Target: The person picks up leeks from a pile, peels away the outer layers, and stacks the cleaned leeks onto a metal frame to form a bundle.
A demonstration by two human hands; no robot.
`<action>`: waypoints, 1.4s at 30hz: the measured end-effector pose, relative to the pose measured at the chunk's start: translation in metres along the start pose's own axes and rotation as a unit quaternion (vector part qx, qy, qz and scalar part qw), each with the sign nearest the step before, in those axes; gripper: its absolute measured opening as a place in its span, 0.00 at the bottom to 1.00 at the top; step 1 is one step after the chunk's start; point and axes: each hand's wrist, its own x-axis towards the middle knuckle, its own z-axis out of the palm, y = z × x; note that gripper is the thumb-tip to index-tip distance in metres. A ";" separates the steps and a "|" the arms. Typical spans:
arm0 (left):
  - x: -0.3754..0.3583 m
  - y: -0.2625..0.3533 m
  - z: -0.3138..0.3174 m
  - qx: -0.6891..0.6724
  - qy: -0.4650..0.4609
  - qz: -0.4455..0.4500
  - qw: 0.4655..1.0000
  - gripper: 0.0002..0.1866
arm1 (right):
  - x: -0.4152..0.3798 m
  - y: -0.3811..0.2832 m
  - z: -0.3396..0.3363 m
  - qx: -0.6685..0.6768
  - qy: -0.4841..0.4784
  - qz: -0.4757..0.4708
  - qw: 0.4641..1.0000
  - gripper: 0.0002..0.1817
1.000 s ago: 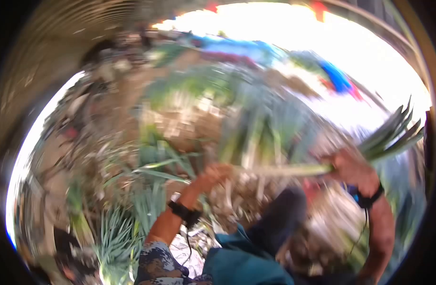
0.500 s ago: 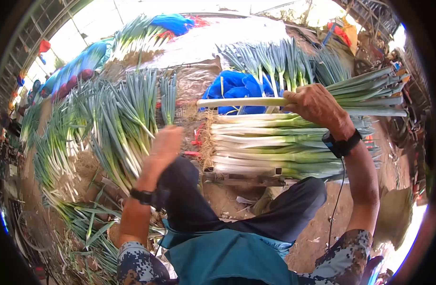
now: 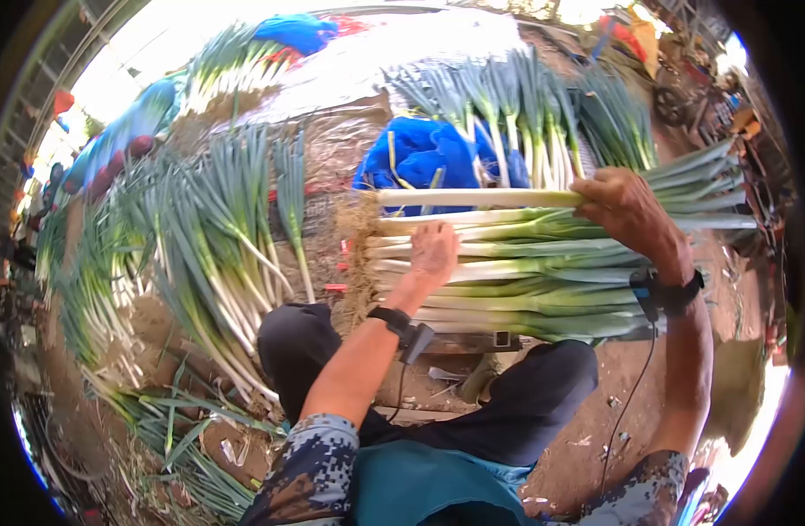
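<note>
My right hand (image 3: 628, 210) is closed around a long green onion (image 3: 485, 198) at the point where its white stalk turns green. The stalk lies level along the far side of a stack of green onions (image 3: 525, 270), its roots to the left and leaves to the right. My left hand (image 3: 435, 252) rests on the white stalks near the root end of the stack, fingers extended over them and holding nothing visible. Brown roots (image 3: 357, 263) line up along the stack's left side. A blue net bag (image 3: 424, 153) lies just behind the stack.
Loose green onions (image 3: 214, 237) are spread in heaps on the left. More green onions (image 3: 516, 114) stand behind the blue bag. A pale sheet (image 3: 402, 57) covers ground at the back. Trimmed leaves (image 3: 196, 447) litter the lower left. My knees (image 3: 542, 377) are close to the stack's front.
My left hand has moved right, from beside the left heap onto the stack's white stalks. My right hand has shifted slightly right and down, and the held green onion now lies along the stack.
</note>
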 end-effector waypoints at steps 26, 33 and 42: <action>-0.030 0.001 0.008 -0.045 0.101 0.038 0.993 0.20 | 0.005 0.018 0.196 -0.007 -0.075 0.116 0.990 0.18; -0.012 -0.008 -0.010 0.013 0.025 0.070 0.997 0.28 | 0.004 0.020 0.200 0.013 -0.163 0.174 0.971 0.22; -0.020 -0.011 -0.007 -0.018 -0.003 0.034 0.999 0.22 | -0.006 0.039 0.149 -0.062 -0.223 0.187 0.955 0.32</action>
